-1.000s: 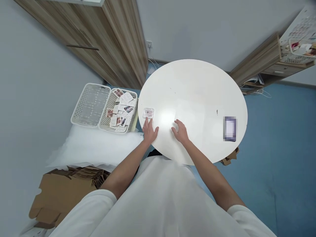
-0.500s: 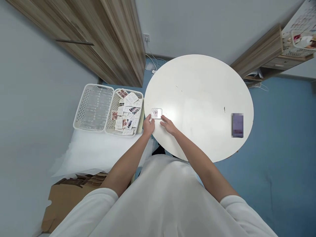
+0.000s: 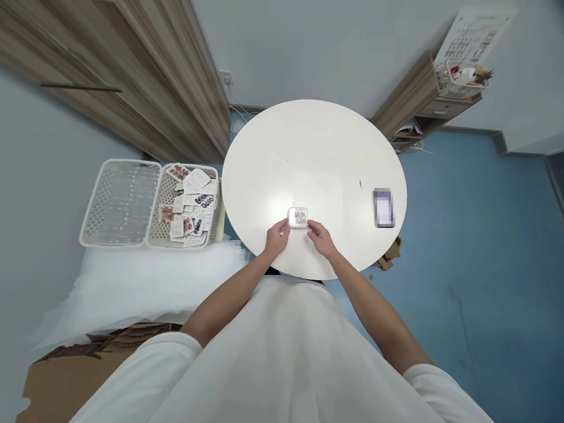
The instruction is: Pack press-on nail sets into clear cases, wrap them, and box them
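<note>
A small clear plastic case [image 3: 298,217] with a printed card showing inside is at the front part of the round white table [image 3: 317,141]. My left hand [image 3: 277,237] grips its left edge, thumb and fingers closed at the lower left corner. On the opposite side, my right hand [image 3: 321,237] holds the right edge between thumb and fingertips. Whether the case rests on the tabletop or hangs just above it, I cannot tell.
To the left stand a white basket of clear plastic cases [image 3: 127,202] and a white basket of printed cards [image 3: 189,205]. White sheets [image 3: 145,288] and cardboard [image 3: 88,370] lie below them. A blurred-out phone-like object [image 3: 384,208] lies at the table's right.
Both hands have carried the case from the table's left edge rightward to the front middle. The view has turned to the right, so the surroundings sit further left.
</note>
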A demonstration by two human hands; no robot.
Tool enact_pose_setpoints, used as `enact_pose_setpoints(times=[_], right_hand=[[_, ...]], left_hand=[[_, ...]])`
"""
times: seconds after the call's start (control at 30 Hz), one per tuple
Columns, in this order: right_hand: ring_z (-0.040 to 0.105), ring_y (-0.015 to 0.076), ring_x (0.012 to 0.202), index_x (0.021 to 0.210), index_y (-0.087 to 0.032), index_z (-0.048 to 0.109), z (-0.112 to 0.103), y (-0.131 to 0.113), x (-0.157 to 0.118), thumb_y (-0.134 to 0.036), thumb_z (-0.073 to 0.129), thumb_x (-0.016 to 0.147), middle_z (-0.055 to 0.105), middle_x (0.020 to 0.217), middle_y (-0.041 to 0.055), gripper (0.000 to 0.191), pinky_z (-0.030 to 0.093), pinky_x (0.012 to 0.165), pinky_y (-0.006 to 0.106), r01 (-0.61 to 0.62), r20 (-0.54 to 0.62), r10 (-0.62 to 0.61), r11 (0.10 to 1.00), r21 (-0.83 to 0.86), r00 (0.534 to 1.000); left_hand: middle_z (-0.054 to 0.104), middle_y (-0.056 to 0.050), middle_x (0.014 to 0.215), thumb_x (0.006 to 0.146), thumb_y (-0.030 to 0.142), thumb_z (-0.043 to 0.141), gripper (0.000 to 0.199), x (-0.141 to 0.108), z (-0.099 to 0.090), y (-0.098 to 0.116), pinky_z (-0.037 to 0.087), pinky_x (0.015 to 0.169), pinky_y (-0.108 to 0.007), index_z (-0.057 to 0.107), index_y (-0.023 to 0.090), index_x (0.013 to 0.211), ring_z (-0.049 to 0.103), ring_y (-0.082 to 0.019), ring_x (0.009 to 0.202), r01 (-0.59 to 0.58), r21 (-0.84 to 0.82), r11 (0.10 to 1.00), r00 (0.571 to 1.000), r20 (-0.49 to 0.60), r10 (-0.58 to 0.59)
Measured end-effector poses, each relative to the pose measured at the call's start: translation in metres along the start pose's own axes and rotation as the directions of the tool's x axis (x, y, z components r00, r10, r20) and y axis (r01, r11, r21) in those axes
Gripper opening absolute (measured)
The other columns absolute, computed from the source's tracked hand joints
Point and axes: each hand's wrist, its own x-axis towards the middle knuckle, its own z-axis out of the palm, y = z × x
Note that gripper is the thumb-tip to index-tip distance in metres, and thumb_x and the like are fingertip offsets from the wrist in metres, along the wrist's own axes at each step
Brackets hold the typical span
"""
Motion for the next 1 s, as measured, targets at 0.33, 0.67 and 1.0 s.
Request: enact_pose_setpoints(times=[0.33,0.67,1.0], right_hand=[[0.047,0.0184,0.114,0.11,-0.02,0.055,-0.079,0.05,-0.038,-0.018,0.045,0.076,0.048,0.125,0.0071,0.036,0.04,0.097,0.036,0.089,0.067,-0.079,0.98,-0.177,0.995],[0.044,0.0203,0.116,0.116,-0.02,0.053,-0.082,0.061,-0.035,-0.019,0.045,0.077,0.043,0.128,0.0078,0.04,0.036,0.1,0.04,0.207,0.257,-0.134,0.936,-0.284,0.957],[0.044,0.0219,0.112,0.115,-0.017,0.05,-0.071,0.055,-0.047,-0.02,0.047,0.078,0.039,0.126,0.0114,0.037,0.04,0.091,0.038,0.344,0.25,-0.243,0.766,-0.544,0.937]], left_hand=[[0.06,-0.006,0.116,0.081,0.026,0.048,0.034,-0.037,0.08,0.001,0.045,0.091,-0.033,0.057,0.019,0.113,0.055,-0.018,0.106,-0.056,0.186,0.981,0.994,0.098,0.038],[0.061,-0.005,0.113,0.081,0.027,0.045,0.032,-0.057,0.089,-0.003,0.045,0.09,-0.033,0.057,0.019,0.11,0.056,-0.018,0.104,-0.044,0.304,0.952,0.999,-0.014,0.051],[0.058,-0.007,0.116,0.078,0.022,0.047,0.034,-0.051,0.082,-0.003,0.041,0.095,-0.037,0.055,0.017,0.111,0.052,-0.02,0.109,-0.134,0.446,0.885,0.991,0.064,0.117]])
